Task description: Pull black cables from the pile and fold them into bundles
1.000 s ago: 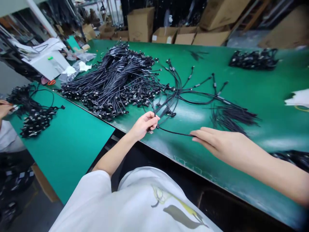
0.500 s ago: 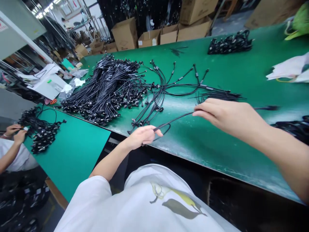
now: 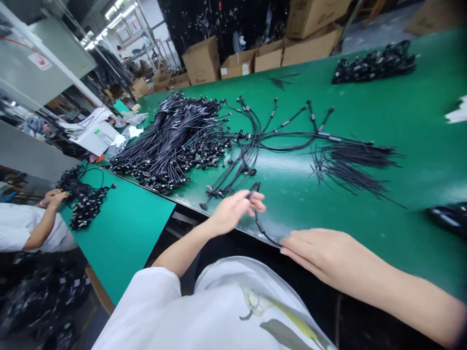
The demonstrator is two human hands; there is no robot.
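Cable (image 3: 258,224): bowed between the hands, by the table's (image 3: 310,206) near edge | Left hand (image 3: 237,210): fingers curled on the cable, blurred | Right hand (image 3: 317,250): fingertips pinching it at 4 o'clock from the left, probably steadying it | Heap (image 3: 178,133): 10 o'clock from the cable; strips (image 3: 359,158): 2 o'clock, apparently laid for the right hand's easy reach

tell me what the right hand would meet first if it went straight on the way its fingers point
Besides the black cable in its grip, the right hand would probably meet the left hand first, which lies roughly along that line; depth is unclear here, so it could miss.
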